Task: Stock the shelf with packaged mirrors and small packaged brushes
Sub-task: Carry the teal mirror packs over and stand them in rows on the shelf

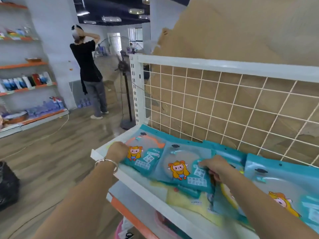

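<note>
Left hand, silver bracelet on the wrist, sits knuckles-up on the left edge of the left mirror pack. Its fingers are hidden behind the knuckles, so I can't tell if it grips or just rests there. Right hand is at 3 o'clock from the left one; its fingers curl down over the right edge of the middle mirror pack, pinching it, thumb underneath. Motion blur here.

Both packs are teal pouches with a clear front and a cartoon girl sticker, lying flat on the top shelf, white with a raised front lip. The middle pack overlaps the left one's right edge. Another teal pack lies at 12 o'clock of the right hand, partly covered. The right mirror pack, same design, lies at 4 o'clock of the right hand, under the forearm. Yellowish flat packs lie beneath the middle pack, near the lip; contents are unreadable.

A white wire grid stands as the shelf's back wall at 12 o'clock, with brown cardboard behind it. A lower shelf with an orange edge is at 6 o'clock.

At 11 o'clock, on the wood floor, a standing fan is just beside the shelf post. Further left a person in a black top stands, back to the camera, hands at the head. Stocked wall shelves are at 9 o'clock, a black bag at 8 o'clock.
</note>
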Motion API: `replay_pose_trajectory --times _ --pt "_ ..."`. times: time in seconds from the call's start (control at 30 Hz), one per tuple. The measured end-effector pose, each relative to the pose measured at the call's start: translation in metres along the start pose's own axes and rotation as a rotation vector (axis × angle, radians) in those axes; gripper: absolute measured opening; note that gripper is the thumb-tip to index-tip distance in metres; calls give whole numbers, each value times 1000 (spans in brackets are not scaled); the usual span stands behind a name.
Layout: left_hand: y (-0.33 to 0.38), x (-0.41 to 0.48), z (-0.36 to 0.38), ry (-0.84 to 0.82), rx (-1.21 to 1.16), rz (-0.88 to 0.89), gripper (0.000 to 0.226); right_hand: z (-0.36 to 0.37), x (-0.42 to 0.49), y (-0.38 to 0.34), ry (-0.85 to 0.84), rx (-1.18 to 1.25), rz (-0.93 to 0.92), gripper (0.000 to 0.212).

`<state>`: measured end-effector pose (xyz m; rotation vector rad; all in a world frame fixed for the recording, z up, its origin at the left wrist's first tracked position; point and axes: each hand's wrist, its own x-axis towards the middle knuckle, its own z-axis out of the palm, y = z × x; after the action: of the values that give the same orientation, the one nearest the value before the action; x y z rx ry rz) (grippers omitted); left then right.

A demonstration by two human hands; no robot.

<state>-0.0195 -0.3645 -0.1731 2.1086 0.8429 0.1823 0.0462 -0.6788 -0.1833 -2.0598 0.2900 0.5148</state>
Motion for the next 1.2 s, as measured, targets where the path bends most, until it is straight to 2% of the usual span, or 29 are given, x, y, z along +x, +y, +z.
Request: replay_pose_trajectory --times 0.07,0.17,0.23,0.37,0.47,0.63,0.7,0.77,0.87,1.07,1.2 --pt "-3 13 -1 -36 51 -2 35 -3 -3 -1 44 -48 -19 19" --pt "-5 28 0 -72 104 60 32 -6 -17 -3 38 -91 1 24" --pt "-6 41 1 -87 151 68 22 -5 -22 -2 22 -71 35 25" --pt "-5 50 2 -131 255 94 16 8 -25 -5 54 17 65 10" --pt "-4 58 3 -196 213 47 14 13 -33 -11 54 101 137 14" --pt "-9 76 1 -236 220 30 21 19 -36 -16 92 254 152 17" --pt "-8 80 0 -250 182 48 14 26 -37 -17 85 299 158 17" --pt "-8 83 -2 -248 147 33 14 31 -34 -17 111 303 151 22" --pt "-9 87 -7 -276 58 15 18 33 -33 -16 152 264 142 17" --pt "-14 105 -22 -531 -133 -210 24 31 -32 -8 188 214 159 22" --pt "-2 103 -27 -620 -121 -150 19 31 -37 -16 230 190 125 22"
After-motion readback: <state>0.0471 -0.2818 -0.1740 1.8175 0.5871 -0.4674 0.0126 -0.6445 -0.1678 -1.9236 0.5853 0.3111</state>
